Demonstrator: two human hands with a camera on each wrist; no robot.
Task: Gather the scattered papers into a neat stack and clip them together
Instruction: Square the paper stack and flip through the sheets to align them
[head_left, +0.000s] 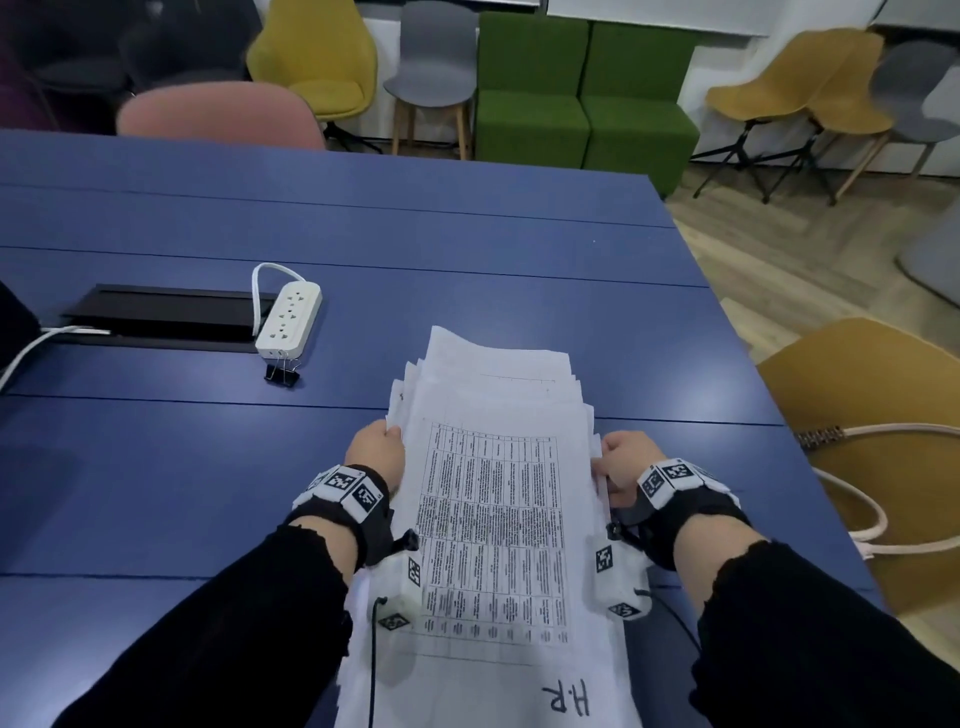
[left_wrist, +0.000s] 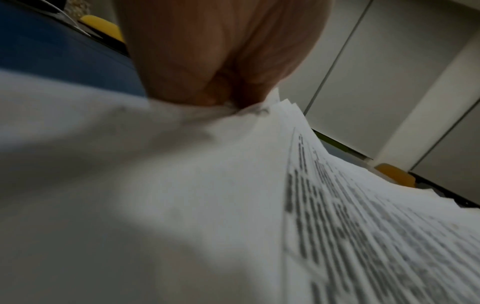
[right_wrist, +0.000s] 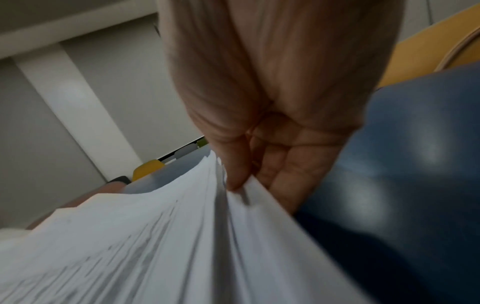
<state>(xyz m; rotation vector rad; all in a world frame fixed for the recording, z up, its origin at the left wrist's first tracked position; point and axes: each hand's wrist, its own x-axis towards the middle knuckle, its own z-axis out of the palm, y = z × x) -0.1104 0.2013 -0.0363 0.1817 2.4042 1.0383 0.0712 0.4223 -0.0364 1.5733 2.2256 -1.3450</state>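
Blue table (head_left: 467, 249) — one paper stack (head_left: 498, 519) ("H.R" handwritten), left hand (head_left: 376, 452) and right hand (head_left: 621, 462) gripping its sides; two binder clips (head_left: 283, 370) at 10 o'clock.

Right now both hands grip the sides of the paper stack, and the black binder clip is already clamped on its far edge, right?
Not quite. In the head view the black binder clip lies loose on the blue table, beside the white power strip. The left hand and right hand do grip the paper stack by its sides.

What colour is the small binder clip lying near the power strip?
Black small binder clip with silver wire handles; the head view shows it best.
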